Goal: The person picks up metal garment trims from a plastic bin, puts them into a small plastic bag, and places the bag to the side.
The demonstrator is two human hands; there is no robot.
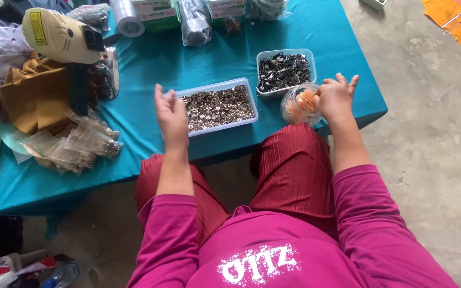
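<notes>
My left hand (171,114) hovers at the left end of a clear rectangular tray (183,93) filled with small silvery metal pieces; its fingers are loosely curled, and I cannot see anything in them. My right hand (336,97) reaches into a clear round jar (294,111) of small orange pieces at the table's front edge, fingers spread above its mouth. Behind the jar stands a second clear tray (286,53) holding dark metal clips. All rest on a teal tablecloth (150,64).
At left lie several small plastic bags of metal parts (84,145), mustard fabric (36,93) and a cream power tool (60,34). Tape roll (127,18), green boxes (156,13) and bagged items line the far edge. Concrete floor (433,133) is to the right.
</notes>
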